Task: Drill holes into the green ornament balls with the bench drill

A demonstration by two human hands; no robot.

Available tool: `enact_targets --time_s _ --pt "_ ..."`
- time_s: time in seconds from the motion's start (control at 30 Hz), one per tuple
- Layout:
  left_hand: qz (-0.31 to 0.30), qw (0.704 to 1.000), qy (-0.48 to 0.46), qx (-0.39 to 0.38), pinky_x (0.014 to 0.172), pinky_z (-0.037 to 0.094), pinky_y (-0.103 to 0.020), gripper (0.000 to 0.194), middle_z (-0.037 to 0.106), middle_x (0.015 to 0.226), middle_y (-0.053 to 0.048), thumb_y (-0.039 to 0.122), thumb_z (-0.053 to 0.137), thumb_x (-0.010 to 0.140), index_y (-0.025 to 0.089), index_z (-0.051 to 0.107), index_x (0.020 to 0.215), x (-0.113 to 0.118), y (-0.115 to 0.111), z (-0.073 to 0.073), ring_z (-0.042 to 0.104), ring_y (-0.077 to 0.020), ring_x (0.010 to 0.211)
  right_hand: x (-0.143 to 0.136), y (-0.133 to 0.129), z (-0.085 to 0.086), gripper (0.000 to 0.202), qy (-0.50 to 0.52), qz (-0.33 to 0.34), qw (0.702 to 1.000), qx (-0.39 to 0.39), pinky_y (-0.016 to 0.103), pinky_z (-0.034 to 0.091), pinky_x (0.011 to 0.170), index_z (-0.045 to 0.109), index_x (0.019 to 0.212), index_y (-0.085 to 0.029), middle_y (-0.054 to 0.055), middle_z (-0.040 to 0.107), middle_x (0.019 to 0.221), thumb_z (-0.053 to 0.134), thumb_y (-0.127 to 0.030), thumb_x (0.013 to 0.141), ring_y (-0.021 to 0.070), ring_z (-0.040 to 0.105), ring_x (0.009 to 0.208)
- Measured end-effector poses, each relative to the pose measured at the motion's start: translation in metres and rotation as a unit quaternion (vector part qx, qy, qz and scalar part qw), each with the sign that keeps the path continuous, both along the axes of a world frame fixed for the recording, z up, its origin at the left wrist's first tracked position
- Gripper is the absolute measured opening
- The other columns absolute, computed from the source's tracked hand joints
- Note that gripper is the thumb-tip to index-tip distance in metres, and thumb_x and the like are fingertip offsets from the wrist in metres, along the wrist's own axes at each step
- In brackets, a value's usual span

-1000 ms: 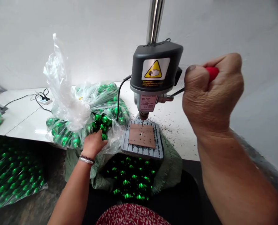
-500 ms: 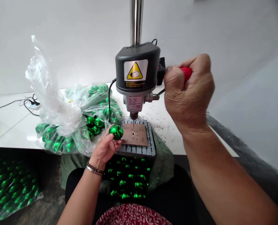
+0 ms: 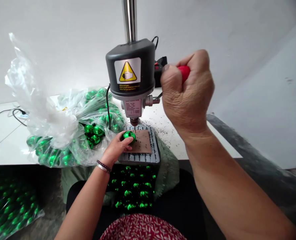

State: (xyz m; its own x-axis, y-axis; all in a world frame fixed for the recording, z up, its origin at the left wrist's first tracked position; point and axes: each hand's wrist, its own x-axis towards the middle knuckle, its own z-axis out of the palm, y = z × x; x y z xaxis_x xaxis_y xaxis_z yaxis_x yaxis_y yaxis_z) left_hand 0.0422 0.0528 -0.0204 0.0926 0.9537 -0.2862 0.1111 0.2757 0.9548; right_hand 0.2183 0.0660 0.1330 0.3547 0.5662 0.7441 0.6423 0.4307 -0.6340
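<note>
Between the fingers of my left hand (image 3: 119,145) is a shiny green bauble (image 3: 129,136). It is over the brown board (image 3: 144,141) on the drill press base (image 3: 155,150), beside the thin drill bit (image 3: 135,129). Whether the bit touches the bauble I cannot tell. My right hand (image 3: 189,91) is wrapped round the red grip (image 3: 184,73) of the feed lever, to the right of the drill press head (image 3: 130,68). A yellow warning sticker marks the head's front.
A clear plastic bag (image 3: 60,125) of green baubles covers the table's left part. More baubles lie below the base (image 3: 135,190) and in a bag (image 3: 10,203) at lower left. Dark shavings dot the white table (image 3: 174,140). A black cord (image 3: 108,106) hangs beside the head.
My left hand has turned over and brought the bauble onto the board, closer under the bit. My right hand keeps its hold on the lever. The whole view has shifted.
</note>
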Motion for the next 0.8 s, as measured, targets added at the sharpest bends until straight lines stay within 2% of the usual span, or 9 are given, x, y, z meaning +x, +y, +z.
enact_targets --time_s 0.17,0.37,0.5,0.57,0.67,0.73,0.8 --pt "-0.021 1.0 0.016 -0.011 0.046 0.039 -0.015 0.042 0.065 0.095 -0.005 0.036 0.067 0.078 0.018 0.057 0.115 0.003 0.007 0.001 0.061 -0.0069 0.057 0.001 0.002 -0.001 0.022 -0.006 -0.003 1.0 0.009 0.021 0.037 0.069 0.034 0.076 -0.02 -0.003 0.039 0.07 0.051 -0.031 0.083 0.0069 0.037 0.065" --pt "-0.038 0.999 0.035 -0.003 0.046 0.04 -0.015 0.04 0.061 0.081 0.0 0.033 0.067 0.077 0.017 0.056 0.112 0.011 0.009 0.005 0.057 -0.0053 0.054 0.001 0.001 -0.001 0.022 -0.016 -0.013 1.0 -0.011 0.022 0.036 0.069 0.034 0.078 -0.02 -0.002 0.038 0.071 0.05 -0.034 0.084 0.0075 0.037 0.066" --pt "-0.041 0.994 0.101 0.024 0.047 0.042 -0.017 0.045 0.061 0.08 0.001 0.031 0.068 0.074 0.019 0.056 0.116 0.017 0.01 0.004 0.056 -0.0068 0.052 0.001 0.0 -0.001 0.021 -0.02 -0.01 1.0 -0.008 0.021 0.035 0.068 0.036 0.08 -0.019 -0.003 0.036 0.071 0.047 -0.036 0.085 0.007 0.036 0.065" --pt "-0.042 0.986 0.157 0.035 0.053 0.048 -0.021 0.052 0.065 0.084 -0.001 0.032 0.07 0.073 0.021 0.056 0.122 0.02 0.01 0.004 0.059 -0.0095 0.056 0.002 0.0 -0.001 0.02 -0.019 -0.006 1.0 -0.003 0.021 0.034 0.067 0.037 0.08 -0.019 -0.003 0.036 0.07 0.047 -0.036 0.085 0.0065 0.035 0.064" --pt "-0.04 0.965 0.244 0.09 0.073 0.052 -0.028 0.06 0.069 0.1 -0.005 0.034 0.073 0.07 0.019 0.057 0.127 0.024 0.008 0.004 0.064 -0.0167 0.079 0.003 -0.001 -0.002 0.02 -0.015 -0.002 1.0 0.001 0.02 0.034 0.066 0.037 0.079 -0.019 -0.003 0.038 0.07 0.048 -0.035 0.085 0.0059 0.035 0.064" --pt "-0.042 0.954 0.268 0.125 0.084 0.05 -0.029 0.058 0.069 0.108 -0.005 0.034 0.072 0.071 0.018 0.059 0.125 0.025 0.005 0.006 0.063 -0.0196 0.093 0.003 -0.003 -0.004 0.02 -0.017 0.006 1.0 0.009 0.02 0.035 0.066 0.038 0.08 -0.019 -0.003 0.042 0.072 0.047 -0.035 0.085 0.0055 0.037 0.065" --pt "-0.041 0.954 0.264 0.137 0.088 0.048 -0.029 0.055 0.07 0.109 -0.004 0.034 0.07 0.073 0.017 0.059 0.124 0.026 0.003 0.007 0.062 -0.0198 0.097 0.003 -0.005 -0.007 0.019 -0.022 0.013 0.999 0.021 0.019 0.035 0.066 0.039 0.081 -0.018 -0.003 0.046 0.074 0.045 -0.035 0.086 0.0048 0.039 0.065"
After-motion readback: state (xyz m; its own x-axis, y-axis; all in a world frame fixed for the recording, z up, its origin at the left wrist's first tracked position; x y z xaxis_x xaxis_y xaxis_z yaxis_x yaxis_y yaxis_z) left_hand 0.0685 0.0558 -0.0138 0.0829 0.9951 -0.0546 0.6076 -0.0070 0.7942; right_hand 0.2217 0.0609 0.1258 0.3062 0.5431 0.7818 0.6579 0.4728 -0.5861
